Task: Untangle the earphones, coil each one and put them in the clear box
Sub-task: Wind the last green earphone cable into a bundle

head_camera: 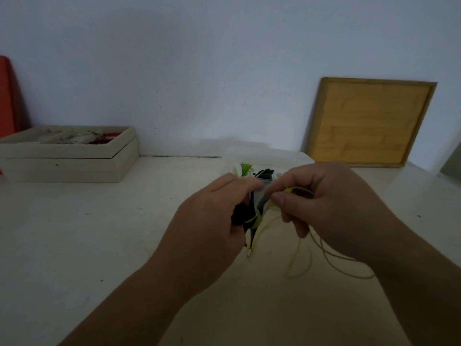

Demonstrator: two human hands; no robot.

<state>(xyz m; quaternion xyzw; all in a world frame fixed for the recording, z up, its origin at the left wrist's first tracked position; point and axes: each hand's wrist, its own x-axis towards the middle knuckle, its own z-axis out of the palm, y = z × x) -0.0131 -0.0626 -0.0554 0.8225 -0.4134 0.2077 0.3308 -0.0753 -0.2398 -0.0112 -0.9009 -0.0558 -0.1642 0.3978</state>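
Over the middle of the counter (99, 233), toward its back edge. Left hand (209, 221) curled round a black earphone bundle (240, 213), probably to steady it. Right hand (331, 208) pinching the yellow-green earphone cable (254, 218) wound across it, seemingly to unwind. Clear box (268, 182) just behind, earphones already inside, handy for the next coil.

Room, dimly lit.
- Plain pale wall (199, 58): running across the whole back, showing a few small dark specks.
- Off-white tabletop (87, 233): meeting the wall, carrying scuffs and marks.
- Shallow bamboo tray (369, 121): leaning upright against the wall, right.
- Beige open box (69, 168): sitting far left, holding whitish and red pieces.
- Red-orange panel (7, 96): standing at the left edge.
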